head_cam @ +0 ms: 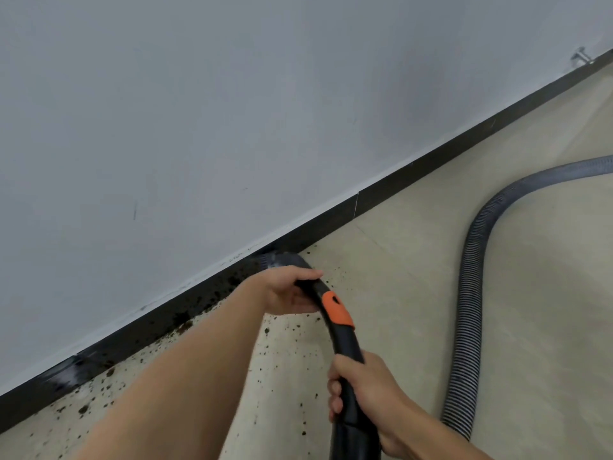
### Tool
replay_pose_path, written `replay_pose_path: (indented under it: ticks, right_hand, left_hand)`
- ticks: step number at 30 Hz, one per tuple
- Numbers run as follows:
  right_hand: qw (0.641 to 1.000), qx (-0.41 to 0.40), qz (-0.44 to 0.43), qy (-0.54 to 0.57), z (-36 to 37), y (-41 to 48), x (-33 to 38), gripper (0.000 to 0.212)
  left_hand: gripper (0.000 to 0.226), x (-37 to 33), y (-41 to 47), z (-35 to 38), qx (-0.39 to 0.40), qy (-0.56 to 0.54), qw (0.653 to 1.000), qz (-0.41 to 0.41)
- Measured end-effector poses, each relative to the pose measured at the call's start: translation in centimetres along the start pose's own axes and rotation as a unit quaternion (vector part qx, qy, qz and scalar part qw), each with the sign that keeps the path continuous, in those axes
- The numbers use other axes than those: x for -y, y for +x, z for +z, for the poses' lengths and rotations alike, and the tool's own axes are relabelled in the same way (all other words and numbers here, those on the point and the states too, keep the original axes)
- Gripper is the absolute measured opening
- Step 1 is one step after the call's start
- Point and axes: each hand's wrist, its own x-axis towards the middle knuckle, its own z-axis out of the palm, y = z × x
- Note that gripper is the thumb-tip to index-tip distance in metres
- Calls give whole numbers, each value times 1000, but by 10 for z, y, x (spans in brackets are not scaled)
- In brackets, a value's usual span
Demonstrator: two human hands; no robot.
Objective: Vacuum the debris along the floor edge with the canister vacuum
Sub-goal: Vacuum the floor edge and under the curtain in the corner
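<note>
Wand (345, 343) at skirting (431, 164), debris (185, 323) beside, hose (471, 293) right

We can read no text, label, brand, number or sign here. The orange collar (337, 308) on the black vacuum wand (346, 346) carries one small dark mark, but we cannot tell whether it is a symbol or only a notch.
</note>
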Motion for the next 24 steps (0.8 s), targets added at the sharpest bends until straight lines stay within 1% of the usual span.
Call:
replay_pose_path:
  ticks: [2, 4, 9, 12, 15, 18, 19, 21, 22, 23, 24]
  right_hand:
    - [1000, 13, 8, -22, 4, -3, -5, 10]
    - [999, 8, 3, -34, 2, -3, -4, 9]
    - [998, -59, -27, 12, -19, 8, 22, 8]
    - [995, -86, -43, 5, -31, 18, 36, 8]
    - [991, -125, -48, -23, -41, 30, 38, 9]
    - [984, -169, -60, -11, -49, 48, 44, 7]
    - [981, -179, -67, -10, -51, 54, 45, 8]
    - [979, -189, -80, -21, -47, 60, 42, 7]
    - [978, -188, -84, -32, -44, 59, 37, 7]
    - [979, -181, -84, -45, -40, 56, 31, 7]
    - [981, -167, -78, -60, -37, 52, 24, 7]
  left_hand:
    - [45, 7, -7, -21, 8, 8, 1000, -6]
    - [43, 5, -8, -21, 14, 10, 1000, -4]
    - [33, -21, 21, 44, 11, -43, 997, 61]
    - [28, -36, 33, 73, -1, -74, 994, 78]
    - [29, -37, 36, 65, 7, -49, 996, 81]
    - [20, -34, 37, 31, -38, -32, 993, 107]
    - [19, -31, 36, 19, -67, -18, 991, 114]
    - [23, -20, 31, -5, -116, 62, 986, 100]
    - [26, -10, 26, -15, -113, 112, 984, 77]
    - [27, 2, 20, -23, -87, 158, 983, 47]
    - [29, 18, 13, -27, -41, 194, 980, 11]
